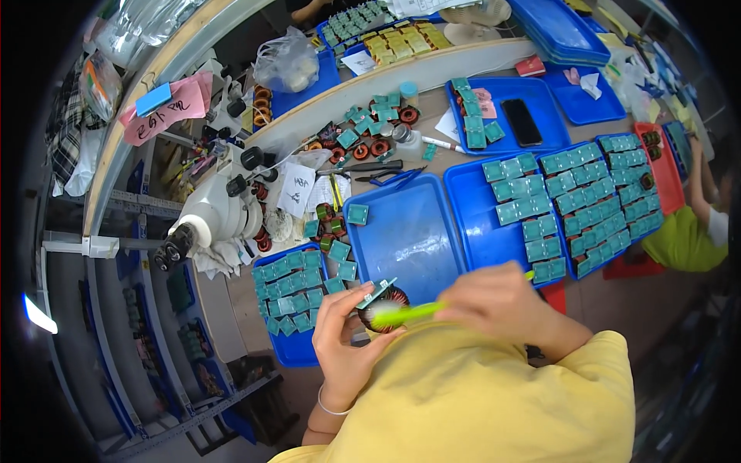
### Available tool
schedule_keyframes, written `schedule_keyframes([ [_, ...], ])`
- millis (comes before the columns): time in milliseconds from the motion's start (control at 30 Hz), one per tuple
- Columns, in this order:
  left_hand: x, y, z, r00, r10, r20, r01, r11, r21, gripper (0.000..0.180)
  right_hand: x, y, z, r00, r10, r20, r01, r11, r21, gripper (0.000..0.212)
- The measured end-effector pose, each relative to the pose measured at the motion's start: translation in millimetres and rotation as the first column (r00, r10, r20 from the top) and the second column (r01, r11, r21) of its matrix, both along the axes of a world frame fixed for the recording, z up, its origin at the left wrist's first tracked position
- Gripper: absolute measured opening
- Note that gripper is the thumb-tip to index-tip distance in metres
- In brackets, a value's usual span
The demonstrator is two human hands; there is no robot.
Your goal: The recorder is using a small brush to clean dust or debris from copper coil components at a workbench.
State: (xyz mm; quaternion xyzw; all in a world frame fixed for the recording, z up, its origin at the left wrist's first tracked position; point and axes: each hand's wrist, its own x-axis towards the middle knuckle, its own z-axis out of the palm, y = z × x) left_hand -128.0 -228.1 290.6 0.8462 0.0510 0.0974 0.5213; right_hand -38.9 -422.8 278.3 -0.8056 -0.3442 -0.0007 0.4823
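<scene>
My left hand [346, 343] holds a ring-shaped wire-wound coil [397, 296] between thumb and fingers, close in front of my body. A small teal board [376, 294] is attached to the coil's upper left side. My right hand [498, 305] is closed around a bright green-handled brush [413, 313], which looks like a toothbrush. Its pale head lies over the face of the coil and is smeared, so whether the bristles touch cannot be made out. The right hand's fingers are partly blurred.
A bare blue tray [405, 231] lies just beyond my hands. Trays of teal-board parts stand left [289, 355] and right [478, 231]. Pliers [397, 179], loose coils [378, 147] and a white microscope [220, 204] sit farther back. Another person's arm [698, 174] shows at far right.
</scene>
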Motion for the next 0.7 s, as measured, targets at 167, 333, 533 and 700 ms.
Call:
schedule_keyframes([
  [167, -7.8, 2.5, -4.4, 0.995, 0.071, 0.077, -0.065, 0.996, -0.066, 0.055, 6.3, 4.0, -0.7, 0.994, 0.102, -0.045, -0.101, 0.995, 0.02, 0.014],
  [333, -11.6, 2.3, -1.5, 0.987, 0.076, 0.14, -0.063, 0.993, -0.095, 0.056, 4.1, 2.8, -7.0, 0.999, 0.029, -0.037, -0.028, 0.999, 0.026, 0.011],
  [533, -14.3, 5.6, -1.7, 0.988, 0.111, 0.108, -0.092, 0.982, -0.163, 0.061, 0.1, 1.1, -3.1, 0.977, 0.211, -0.012, -0.208, 0.972, 0.105, 0.013],
  [700, -17.6, 7.4, 2.3, 0.996, 0.068, 0.049, -0.035, 0.87, -0.491, 0.063, -3.6, 9.4, 1.0, 0.861, 0.086, -0.502, 0.016, 0.981, 0.196, 0.02],
])
